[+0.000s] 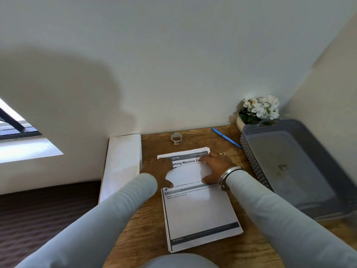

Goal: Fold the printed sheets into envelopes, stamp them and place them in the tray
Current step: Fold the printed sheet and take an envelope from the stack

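Observation:
A stack of printed sheets lies on the wooden table in front of me. On its upper part sits a folded white sheet, blank side up. My left hand presses on the left edge of the fold, fingers spread towards the header and thumb lower down. My right hand presses on the right edge, with a ring on one finger and a metal bangle on the wrist. A grey perforated tray stands at the right, tilted in view, with something small and blurred inside.
A roll of clear tape stands near the wall behind the stack. A blue pen lies between it and the tray. A pot of white flowers fills the back right corner. A white pile of paper lies along the table's left edge.

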Tool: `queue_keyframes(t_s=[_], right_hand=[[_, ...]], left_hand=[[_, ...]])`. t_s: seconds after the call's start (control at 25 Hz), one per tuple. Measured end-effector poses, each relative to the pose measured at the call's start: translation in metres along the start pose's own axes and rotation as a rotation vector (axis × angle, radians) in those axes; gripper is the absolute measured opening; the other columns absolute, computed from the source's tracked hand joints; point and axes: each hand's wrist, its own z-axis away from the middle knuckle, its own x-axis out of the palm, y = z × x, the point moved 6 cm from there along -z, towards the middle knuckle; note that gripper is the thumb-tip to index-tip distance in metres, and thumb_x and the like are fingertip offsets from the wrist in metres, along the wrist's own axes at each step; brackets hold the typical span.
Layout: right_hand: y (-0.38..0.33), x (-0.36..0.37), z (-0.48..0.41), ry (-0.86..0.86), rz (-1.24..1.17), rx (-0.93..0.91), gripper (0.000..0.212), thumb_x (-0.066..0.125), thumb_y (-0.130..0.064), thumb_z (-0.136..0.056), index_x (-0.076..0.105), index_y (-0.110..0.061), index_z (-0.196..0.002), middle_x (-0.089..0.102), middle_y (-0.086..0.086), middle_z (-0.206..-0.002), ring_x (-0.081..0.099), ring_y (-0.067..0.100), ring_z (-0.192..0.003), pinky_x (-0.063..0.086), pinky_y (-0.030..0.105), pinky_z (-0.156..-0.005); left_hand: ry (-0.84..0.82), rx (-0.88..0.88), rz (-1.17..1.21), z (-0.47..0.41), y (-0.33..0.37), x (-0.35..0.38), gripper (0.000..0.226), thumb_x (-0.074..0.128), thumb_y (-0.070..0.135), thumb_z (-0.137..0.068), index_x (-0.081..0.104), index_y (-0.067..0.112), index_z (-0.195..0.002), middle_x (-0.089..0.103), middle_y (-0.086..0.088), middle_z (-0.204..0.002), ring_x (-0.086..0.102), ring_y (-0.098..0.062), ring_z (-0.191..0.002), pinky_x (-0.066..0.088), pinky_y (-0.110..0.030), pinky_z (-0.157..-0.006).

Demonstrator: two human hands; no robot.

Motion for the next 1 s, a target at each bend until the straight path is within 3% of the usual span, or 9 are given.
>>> queue_keyframes(t_s=[0.16, 0.32, 0.44, 0.52, 0.68, 0.84, 1.0], right_hand=[[-0.005, -0.005, -0.003, -0.006, 0.023, -0.022, 0.078, 0.080, -0.052, -0.070, 0.044, -0.037, -0.138, 0.035, -0.002, -0.152, 0.031, 0.028, -0.141, 0.034, 0.045, -0.113], [-0.007, -0.022, 0.003, 0.086, -0.080, -0.091, 0.038, 0.072, -0.037, -0.083, 0.054, -0.032, -0.117, 0.057, -0.004, -0.124, 0.051, 0.022, -0.118, 0.034, 0.043, -0.112], [-0.007, -0.043, 0.009, 0.186, -0.170, -0.135, 0.012, 0.065, -0.025, -0.089, 0.059, -0.029, -0.098, 0.064, -0.005, -0.101, 0.057, 0.018, -0.097, 0.046, 0.040, -0.100], [-0.009, -0.056, 0.014, 0.274, -0.196, -0.169, 0.010, 0.065, -0.021, -0.089, 0.060, -0.030, -0.091, 0.065, -0.005, -0.096, 0.059, 0.017, -0.092, 0.052, 0.036, -0.089], [-0.013, -0.055, 0.026, 0.424, -0.105, -0.204, 0.013, 0.065, -0.019, -0.089, 0.059, -0.030, -0.093, 0.063, -0.006, -0.102, 0.056, 0.016, -0.097, 0.047, 0.034, -0.094], [-0.008, -0.013, 0.031, 0.330, -0.007, -0.209, 0.016, 0.061, -0.025, -0.091, 0.061, -0.030, -0.106, 0.059, -0.005, -0.120, 0.053, 0.020, -0.114, 0.036, 0.038, -0.106], [0.002, 0.014, 0.032, 0.269, -0.009, -0.206, 0.030, 0.058, -0.033, -0.092, 0.059, -0.029, -0.121, 0.054, -0.004, -0.131, 0.048, 0.021, -0.123, 0.036, 0.038, -0.108]], left_hand=[[0.057, -0.001, 0.073, 0.004, -0.002, 0.000, 0.072, 0.079, 0.057, -0.072, 0.047, 0.033, -0.132, 0.046, 0.005, -0.141, 0.039, -0.024, -0.133, 0.033, -0.047, -0.114], [0.222, -0.001, 0.443, 0.016, -0.006, -0.002, 0.034, 0.077, 0.044, -0.080, 0.058, 0.037, -0.108, 0.063, 0.011, -0.121, 0.060, -0.017, -0.106, 0.054, -0.036, -0.094], [0.334, 0.016, 0.548, 0.025, -0.008, -0.012, 0.017, 0.072, 0.039, -0.087, 0.060, 0.037, -0.098, 0.067, 0.012, -0.106, 0.060, -0.014, -0.094, 0.057, -0.034, -0.085], [0.411, 0.050, 0.561, 0.029, -0.006, -0.021, 0.013, 0.071, 0.033, -0.088, 0.060, 0.036, -0.093, 0.066, 0.014, -0.098, 0.060, -0.012, -0.091, 0.057, -0.034, -0.083], [0.464, 0.098, 0.519, 0.038, 0.002, -0.018, 0.019, 0.071, 0.023, -0.090, 0.059, 0.036, -0.097, 0.067, 0.011, -0.116, 0.062, -0.016, -0.103, 0.056, -0.027, -0.088], [0.387, 0.152, 0.372, 0.045, 0.006, 0.013, 0.020, 0.068, 0.030, -0.092, 0.058, 0.033, -0.109, 0.058, 0.009, -0.135, 0.054, -0.021, -0.124, 0.046, -0.027, -0.099], [0.330, 0.194, 0.243, 0.045, 0.007, 0.033, 0.035, 0.059, 0.048, -0.094, 0.058, 0.033, -0.125, 0.048, 0.010, -0.147, 0.041, -0.018, -0.139, 0.031, -0.031, -0.114]])
